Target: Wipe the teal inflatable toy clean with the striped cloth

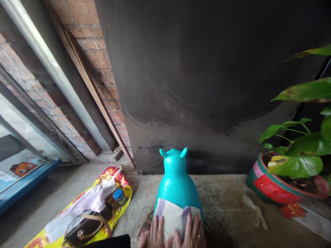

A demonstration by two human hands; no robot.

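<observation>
A shiny teal animal-shaped inflatable toy (177, 182) with two small ears stands upright on the floor, its head facing the dark wall panel. Over its back lies a white cloth (172, 217) with light purple bands. My left hand (157, 233) rests flat on the cloth's left part, fingers stretched forward. On the right part lies my right hand (191, 232), also flat, with a ring on one finger. Both thumbs point inward near the middle of the cloth. The toy's lower back is hidden by my hands and the frame edge.
At left, a yellow and red plastic sheet (121, 215) holds a dark handbag (77, 233), white bags and a blue-lidded jar (119, 195). A potted plant (274, 187) stands at right. Ahead rises a dark panel (207, 69); wooden strips lean on brick.
</observation>
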